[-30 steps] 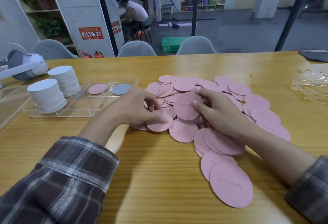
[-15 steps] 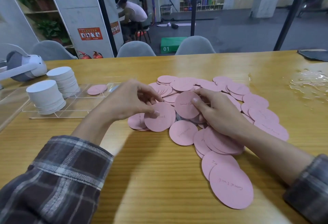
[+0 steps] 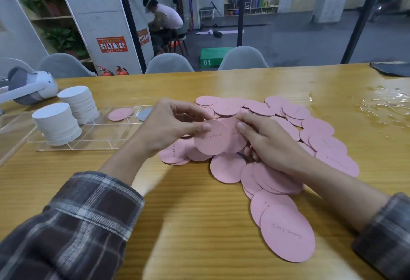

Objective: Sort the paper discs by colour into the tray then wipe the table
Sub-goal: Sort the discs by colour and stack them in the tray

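Over the pile of discs [image 3: 295, 111], the left hand [image 3: 168, 128] pinches a pink disc [image 3: 210, 142]; the right hand [image 3: 273, 146] pinches a second disc [image 3: 236, 144], possibly several, overlapping behind it.

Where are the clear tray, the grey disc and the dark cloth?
clear tray [image 3: 101, 135], head view, bare floor of one compartment.
grey disc [image 3: 144, 114], head view, middle of its visible face.
dark cloth [image 3: 391, 69], head view, middle of the part in frame.
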A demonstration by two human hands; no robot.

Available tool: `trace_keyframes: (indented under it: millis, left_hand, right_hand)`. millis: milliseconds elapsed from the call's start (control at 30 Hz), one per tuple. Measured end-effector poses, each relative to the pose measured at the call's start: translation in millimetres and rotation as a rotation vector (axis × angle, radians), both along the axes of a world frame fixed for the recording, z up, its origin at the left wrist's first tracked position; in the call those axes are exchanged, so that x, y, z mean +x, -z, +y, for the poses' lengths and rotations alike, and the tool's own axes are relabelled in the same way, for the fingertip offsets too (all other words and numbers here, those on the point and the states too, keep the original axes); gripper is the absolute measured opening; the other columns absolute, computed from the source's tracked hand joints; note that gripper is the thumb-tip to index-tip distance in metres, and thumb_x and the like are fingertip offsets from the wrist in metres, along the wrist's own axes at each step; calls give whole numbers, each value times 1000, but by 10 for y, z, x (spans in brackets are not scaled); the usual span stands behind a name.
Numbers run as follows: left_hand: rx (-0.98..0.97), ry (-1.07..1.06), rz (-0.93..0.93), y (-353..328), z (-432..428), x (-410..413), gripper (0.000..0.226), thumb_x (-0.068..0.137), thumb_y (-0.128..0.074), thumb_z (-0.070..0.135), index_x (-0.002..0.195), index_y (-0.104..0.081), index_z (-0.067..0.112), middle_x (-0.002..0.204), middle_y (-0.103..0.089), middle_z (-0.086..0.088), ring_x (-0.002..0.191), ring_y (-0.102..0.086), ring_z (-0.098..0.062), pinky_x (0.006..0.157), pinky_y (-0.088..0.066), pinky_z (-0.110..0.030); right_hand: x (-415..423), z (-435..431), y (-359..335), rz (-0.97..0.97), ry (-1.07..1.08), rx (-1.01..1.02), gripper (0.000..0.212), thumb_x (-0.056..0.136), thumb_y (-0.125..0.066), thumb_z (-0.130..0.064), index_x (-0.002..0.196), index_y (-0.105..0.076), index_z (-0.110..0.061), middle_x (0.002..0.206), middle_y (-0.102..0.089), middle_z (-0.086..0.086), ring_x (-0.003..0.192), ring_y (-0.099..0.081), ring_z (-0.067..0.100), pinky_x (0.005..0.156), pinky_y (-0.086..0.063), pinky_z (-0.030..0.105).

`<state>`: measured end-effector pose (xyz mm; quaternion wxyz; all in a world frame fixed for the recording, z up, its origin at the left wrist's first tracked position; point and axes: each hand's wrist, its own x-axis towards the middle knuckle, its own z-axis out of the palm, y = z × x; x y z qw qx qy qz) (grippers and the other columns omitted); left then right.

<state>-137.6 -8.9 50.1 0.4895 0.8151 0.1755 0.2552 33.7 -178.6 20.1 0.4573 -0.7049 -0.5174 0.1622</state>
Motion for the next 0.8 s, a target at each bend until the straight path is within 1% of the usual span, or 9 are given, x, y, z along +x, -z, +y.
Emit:
trace_keyframes:
  millis: [67, 133, 200, 267, 400, 500, 633, 700, 800]
  left_hand:
    - [50, -2, -36, 57, -44, 66, 23, 76, -89, 6, 97, -82, 10, 81, -77, 2, 77, -67, -9, 65, -53, -19]
    - [110, -6, -65, 109, -73, 122, 23, 75, -90, 6, 96, -82, 8, 74, -74, 10, 72, -62, -4, 68, -50, -15]
    - [153, -18, -92, 150, -86, 160, 24, 73, -91, 8, 96, -83, 10, 74, -73, 11, 72, -60, -5, 71, -50, -19]
    - [173, -26, -118, 189, -94, 188, 25, 73, -93, 11, 96, -83, 12, 78, -75, 3, 73, -61, -9, 74, -53, -27]
    - [233, -44, -114, 228, -113, 221, 23, 76, -92, 15, 96, -82, 14, 84, -75, -8, 74, -64, -19, 76, -55, -36]
    - [309, -60, 16, 170, -46, 164, 14, 83, -86, 28, 95, -82, 22, 81, -74, 1, 72, -63, -12, 77, -51, -26]
    - [465, -129, 321, 109, 116, 0, 20, 82, -83, 50, 87, -80, 31, 79, -73, 11, 76, -62, -5, 92, -40, -26]
    - [459, -107, 438, 103, 136, -46, 21, 76, -87, 51, 86, -79, 34, 81, -73, 12, 77, -62, -3, 81, -44, -17]
    - [442, -86, 463, 116, 132, -41, 25, 69, -94, 41, 86, -78, 34, 81, -73, 11, 74, -63, -8, 68, -43, -11]
  right_hand:
    - [-10, 3, 2, 56, -39, -4, 27, 110, -39, -19, 105, -65, -24, 67, -59, 3, 51, -56, 8, 53, -46, 32]
    - [-14, 7, 1, 120, -69, -2, 29, 111, -37, -19, 105, -66, -26, 69, -58, 4, 52, -55, 9, 52, -45, 32]
    - [-17, 10, -4, 153, -101, 4, 30, 111, -37, -20, 106, -66, -26, 72, -58, 6, 56, -55, 12, 51, -45, 31]
    - [-23, 8, -3, 142, -125, 6, 27, 111, -40, -23, 110, -67, -23, 73, -59, 4, 59, -57, 15, 51, -46, 31]
    - [-38, -5, 15, 7, -147, 4, 21, 106, -53, -20, 123, -65, -23, 71, -65, -22, 59, -60, 9, 55, -47, 23]
    - [-1, 4, 21, -8, -95, 16, 20, 105, -53, -15, 119, -66, -23, 66, -63, -24, 57, -58, 7, 55, -46, 21]
    - [57, 7, 26, -49, -14, 7, 16, 106, -52, -19, 113, -67, -21, 70, -63, -15, 60, -60, 9, 59, -48, 30]
    - [57, 8, 32, -47, -3, -8, 16, 107, -50, -20, 109, -67, -20, 70, -61, -8, 60, -62, 13, 58, -49, 32]
    - [47, 11, 36, -35, 3, -15, 20, 108, -47, -22, 100, -65, -24, 65, -59, -7, 57, -61, 13, 57, -48, 30]
